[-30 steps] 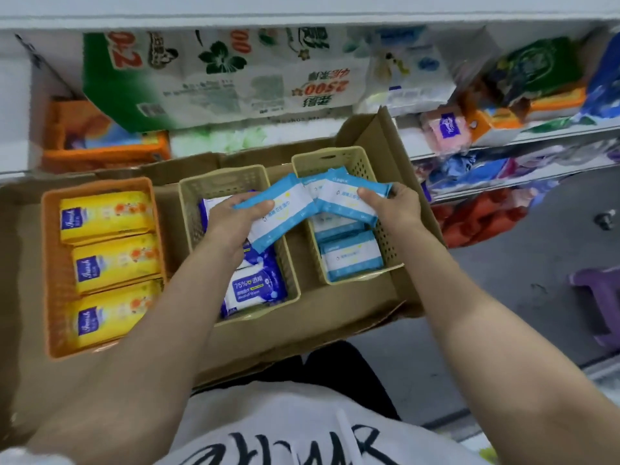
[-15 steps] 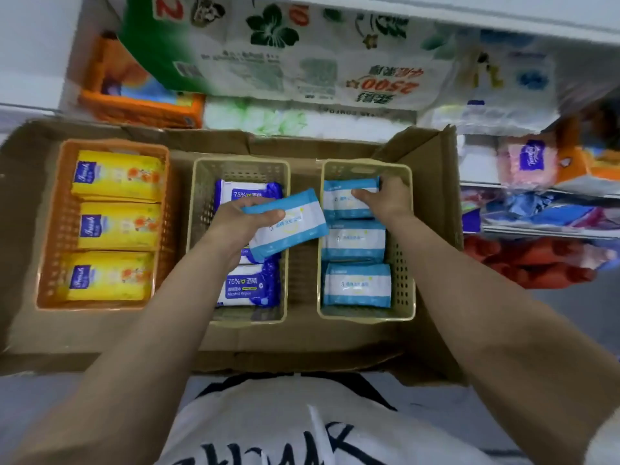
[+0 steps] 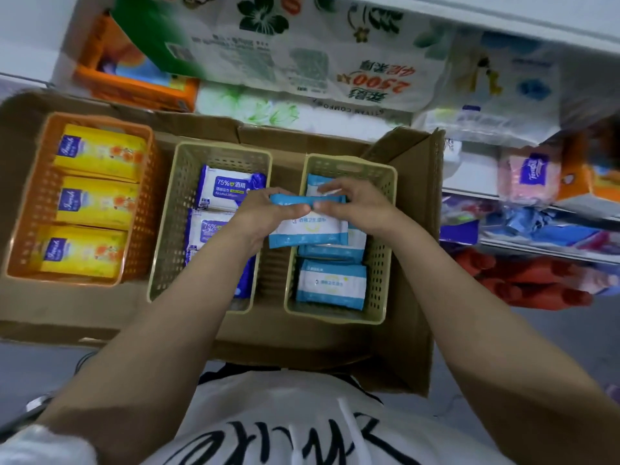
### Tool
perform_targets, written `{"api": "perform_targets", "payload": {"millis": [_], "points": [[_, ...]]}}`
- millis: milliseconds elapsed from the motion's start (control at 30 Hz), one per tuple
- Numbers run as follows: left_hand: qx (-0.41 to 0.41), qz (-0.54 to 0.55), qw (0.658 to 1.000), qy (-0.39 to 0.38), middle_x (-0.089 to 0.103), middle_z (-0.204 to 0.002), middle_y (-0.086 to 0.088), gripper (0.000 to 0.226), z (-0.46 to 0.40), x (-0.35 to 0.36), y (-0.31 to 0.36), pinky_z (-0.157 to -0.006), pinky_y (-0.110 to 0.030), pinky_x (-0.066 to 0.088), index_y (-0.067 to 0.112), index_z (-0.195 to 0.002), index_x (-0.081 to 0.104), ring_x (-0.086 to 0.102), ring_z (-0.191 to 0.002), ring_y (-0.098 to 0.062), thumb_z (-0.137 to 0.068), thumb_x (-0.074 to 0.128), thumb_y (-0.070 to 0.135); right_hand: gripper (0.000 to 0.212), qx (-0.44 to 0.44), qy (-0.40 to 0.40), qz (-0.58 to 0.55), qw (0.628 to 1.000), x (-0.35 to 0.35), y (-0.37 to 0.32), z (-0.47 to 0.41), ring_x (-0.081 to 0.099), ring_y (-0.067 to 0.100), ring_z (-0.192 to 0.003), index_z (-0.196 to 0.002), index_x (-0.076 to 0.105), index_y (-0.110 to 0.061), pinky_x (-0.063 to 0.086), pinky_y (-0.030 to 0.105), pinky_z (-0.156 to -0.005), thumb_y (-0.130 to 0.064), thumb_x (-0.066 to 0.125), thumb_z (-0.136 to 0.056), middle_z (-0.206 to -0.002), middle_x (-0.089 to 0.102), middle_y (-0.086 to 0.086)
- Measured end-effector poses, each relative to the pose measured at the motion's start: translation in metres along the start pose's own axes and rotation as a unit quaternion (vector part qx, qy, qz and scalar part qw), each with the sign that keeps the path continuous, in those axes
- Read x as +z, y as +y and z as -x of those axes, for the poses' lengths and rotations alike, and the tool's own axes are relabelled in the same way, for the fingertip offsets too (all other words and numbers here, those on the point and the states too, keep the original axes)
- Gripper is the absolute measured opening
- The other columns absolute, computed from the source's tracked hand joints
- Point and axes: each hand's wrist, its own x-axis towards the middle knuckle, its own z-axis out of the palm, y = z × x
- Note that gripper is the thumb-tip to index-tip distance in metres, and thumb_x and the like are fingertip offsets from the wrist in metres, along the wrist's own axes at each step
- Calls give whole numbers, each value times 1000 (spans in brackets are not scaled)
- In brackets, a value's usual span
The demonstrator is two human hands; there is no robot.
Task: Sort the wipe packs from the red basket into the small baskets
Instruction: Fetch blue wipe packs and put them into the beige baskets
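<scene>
Both hands hold one light-blue and white wipe pack [image 3: 307,229] over the left edge of the right beige basket [image 3: 380,263]. My left hand [image 3: 260,218] grips its left end and my right hand [image 3: 355,209] grips its right end. Under it, more light-blue packs [image 3: 330,286] lie in that basket. The middle beige basket [image 3: 174,229] holds dark-blue 75% alcohol wipe packs [image 3: 228,191], partly hidden by my left forearm. The orange basket [image 3: 35,213] on the left holds three yellow packs [image 3: 97,204]. No red basket is in view.
All three baskets sit in an open cardboard box [image 3: 412,297] with raised flaps. Behind it a shelf carries large tissue bundles [image 3: 302,62] and an orange box [image 3: 134,85]. More packaged goods [image 3: 530,182] fill shelves on the right.
My left hand carried its light-blue pack right, to the right basket. My right hand left the pack it had laid at the basket's far end and took hold of this one.
</scene>
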Motion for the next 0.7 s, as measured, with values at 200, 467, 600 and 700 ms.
{"api": "perform_targets", "payload": {"millis": [200, 467, 600, 700], "points": [[105, -147, 975, 130, 66, -118, 1, 41, -11, 22, -23, -88, -28, 49, 17, -126, 59, 59, -107, -14, -88, 73, 25, 35, 36, 188, -13, 981, -41, 35, 6, 61, 1, -81, -112, 70, -15, 48, 12, -65, -26, 81, -81, -103, 64, -5], [93, -220, 964, 117, 67, -115, -3, 43, -18, 25, -39, -80, -28, 49, 21, -129, 60, 60, -101, -13, -88, 73, 22, 37, 15, 80, 204, 976, 0, 49, -3, 60, 19, -108, -123, 64, -14, 50, 27, -83, -27, 71, -90, -123, 62, 4], [86, -205, 969, 107, 66, -105, -2, 42, -16, 24, -40, -90, -45, 56, 21, -127, 60, 63, -104, -22, -87, 73, 20, 41, -52, 130, 376, 916, 20, 58, 2, 51, 27, -117, -126, 58, -14, 46, 36, -91, -30, 68, -90, -125, 56, 10], [85, -197, 971, 102, 64, -101, -1, 42, -16, 24, -42, -91, -45, 56, 21, -127, 61, 64, -103, -22, -87, 73, 19, 47, -81, 159, 423, 888, 27, 66, 8, 43, 26, -120, -129, 56, -16, 44, 39, -94, -37, 68, -88, -125, 55, 7]]}}
